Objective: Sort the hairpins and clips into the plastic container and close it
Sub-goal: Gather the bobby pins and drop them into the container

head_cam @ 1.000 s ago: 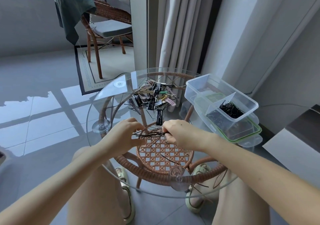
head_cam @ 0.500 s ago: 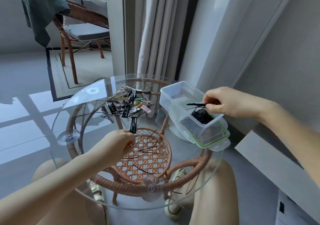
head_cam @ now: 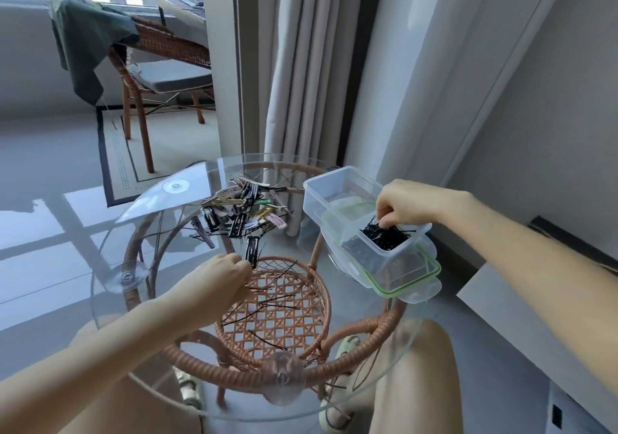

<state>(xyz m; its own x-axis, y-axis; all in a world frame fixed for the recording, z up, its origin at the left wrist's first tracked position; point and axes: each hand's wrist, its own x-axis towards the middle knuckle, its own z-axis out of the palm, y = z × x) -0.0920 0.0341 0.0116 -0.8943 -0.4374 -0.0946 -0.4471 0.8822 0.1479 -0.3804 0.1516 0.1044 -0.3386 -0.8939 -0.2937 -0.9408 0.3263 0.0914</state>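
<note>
While right hand [head_cam: 399, 204] dips fingertips pinched into hairpins [head_cam: 384, 234] inside plastic container [head_cam: 337, 187] at table's right edge, left hand [head_cam: 222, 278] curls w/ loose pins [head_cam: 267, 303] just beside it.

Right hand [head_cam: 399, 204] extended forward, fingers pinched, pointing down. Left hand [head_cam: 224, 274] low, fingers curled in.

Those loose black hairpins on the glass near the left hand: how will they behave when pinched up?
The loose hairpins look thin and light, lying flat on smooth glass table, so probably slippery to pinch. Scattered at crossing angles, they may snag together.
</note>
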